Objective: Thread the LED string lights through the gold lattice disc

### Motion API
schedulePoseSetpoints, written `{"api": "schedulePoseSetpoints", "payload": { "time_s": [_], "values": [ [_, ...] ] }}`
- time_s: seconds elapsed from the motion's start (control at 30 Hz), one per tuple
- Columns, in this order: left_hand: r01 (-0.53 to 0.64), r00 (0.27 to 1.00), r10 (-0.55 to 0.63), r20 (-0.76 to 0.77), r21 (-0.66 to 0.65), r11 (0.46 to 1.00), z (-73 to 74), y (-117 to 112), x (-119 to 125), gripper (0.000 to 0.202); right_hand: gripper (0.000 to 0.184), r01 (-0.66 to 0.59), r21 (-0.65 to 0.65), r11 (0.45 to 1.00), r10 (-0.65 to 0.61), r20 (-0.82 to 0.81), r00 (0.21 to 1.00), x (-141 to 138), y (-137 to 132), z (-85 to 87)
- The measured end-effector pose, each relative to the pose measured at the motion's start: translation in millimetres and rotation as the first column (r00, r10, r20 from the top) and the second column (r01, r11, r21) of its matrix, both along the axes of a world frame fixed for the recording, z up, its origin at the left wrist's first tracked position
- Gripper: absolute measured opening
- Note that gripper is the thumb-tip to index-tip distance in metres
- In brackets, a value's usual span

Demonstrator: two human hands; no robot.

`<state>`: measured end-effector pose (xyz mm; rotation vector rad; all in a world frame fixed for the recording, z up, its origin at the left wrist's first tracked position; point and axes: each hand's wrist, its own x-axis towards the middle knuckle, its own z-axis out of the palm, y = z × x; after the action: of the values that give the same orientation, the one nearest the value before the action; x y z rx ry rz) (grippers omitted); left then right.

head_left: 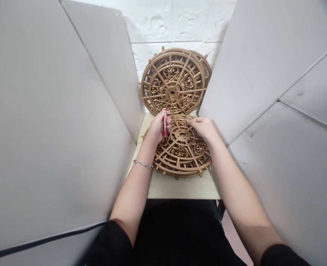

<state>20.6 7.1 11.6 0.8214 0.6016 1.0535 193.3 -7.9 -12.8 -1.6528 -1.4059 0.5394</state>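
Observation:
My left hand is closed around a slim red tube with silvery parts, held upright; its exact kind is unclear. Under both hands lies a stack of round gold openwork frames with spokes, rings and scroll ornaments. My right hand has thumb and fingers pinched together over the right back part of this stack. Whatever sits between those fingertips is too small to make out. A thin yellow wire hangs by the hub of the gold frames that lean upright behind.
The frames rest on a small pale wooden tabletop. White panels rise close on the left and right. A white brick-patterned wall closes the back. A black cable runs across the lower left.

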Motion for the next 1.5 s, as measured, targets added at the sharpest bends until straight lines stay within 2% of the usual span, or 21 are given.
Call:
{"api": "schedulePoseSetpoints", "payload": {
  "time_s": [0.07,0.17,0.3,0.4,0.53,0.67,0.8,1.0,1.13,1.2,1.33,1.43,1.5],
  "values": [
    [-0.012,1.0,0.012,0.006,-0.004,1.0,0.0,-0.2,-0.1,0.021,0.022,0.05,0.035,0.998,-0.045,-0.143,0.989,4.9,-1.3,3.3],
    [0.001,1.0,-0.001,0.002,0.003,1.0,-0.5,-0.4,-0.1,0.022,0.021,0.145,0.134,0.98,-0.088,-0.364,0.927,9.8,-2.1,9.2],
    [0.025,1.0,-0.025,0.008,0.025,0.999,-0.2,-0.9,-0.1,0.023,0.02,0.166,0.268,0.949,0.03,-0.599,0.8,9.2,-5.2,16.9],
    [0.03,1.0,-0.03,0.007,0.035,0.999,1.8,-2.0,-0.4,0.023,0.02,0.144,0.36,0.922,0.136,-0.648,0.749,6.0,-10.1,22.0],
    [0.056,0.998,-0.056,-0.017,0.051,0.997,3.8,-4.0,-0.6,0.022,0.02,0.041,0.406,0.913,0.246,-0.628,0.739,-0.2,-16.6,26.7],
    [0.19,0.982,-0.189,-0.025,0.059,0.98,2.1,-5.2,-0.4,0.022,0.021,-0.076,0.413,0.907,0.331,-0.593,0.734,-6.3,-20.8,30.4],
    [0.265,0.964,-0.264,-0.027,0.087,0.96,0.0,-4.8,-1.1,0.024,0.022,-0.092,0.43,0.898,0.347,-0.563,0.75,-5.4,-24.5,38.5],
    [0.259,0.966,-0.258,-0.028,0.096,0.961,0.7,-4.9,-2.9,0.025,0.022,-0.109,0.541,0.834,0.451,-0.555,0.699,3.4,-32.3,68.1],
    [0.236,0.972,-0.234,-0.03,0.113,0.965,1.6,-6.4,-2.6,0.024,0.018,-0.182,0.534,0.826,0.472,-0.477,0.742,2.0,-32.0,82.5],
    [0.267,0.964,-0.264,-0.037,0.107,0.958,1.6,-6.3,-2.4,0.025,0.018,-0.247,0.466,0.849,0.46,-0.425,0.78,-2.5,-28.2,78.2],
    [0.36,0.932,-0.353,-0.079,0.097,0.928,0.1,-3.2,-3.2,0.033,0.02,-0.366,0.284,0.886,0.44,-0.272,0.855,-14.0,-19.5,51.2],
    [0.41,0.907,-0.395,-0.145,0.103,0.906,-1.6,-0.5,-4.6,0.039,0.016,-0.343,0.21,0.916,0.382,-0.187,0.905,-20.1,-16.6,32.8],
    [0.431,0.891,-0.407,-0.202,0.091,0.898,-2.1,-0.1,-5.0,0.043,0.015,-0.317,0.212,0.924,0.35,-0.14,0.926,-22.4,-16.2,26.4]
  ]
}}
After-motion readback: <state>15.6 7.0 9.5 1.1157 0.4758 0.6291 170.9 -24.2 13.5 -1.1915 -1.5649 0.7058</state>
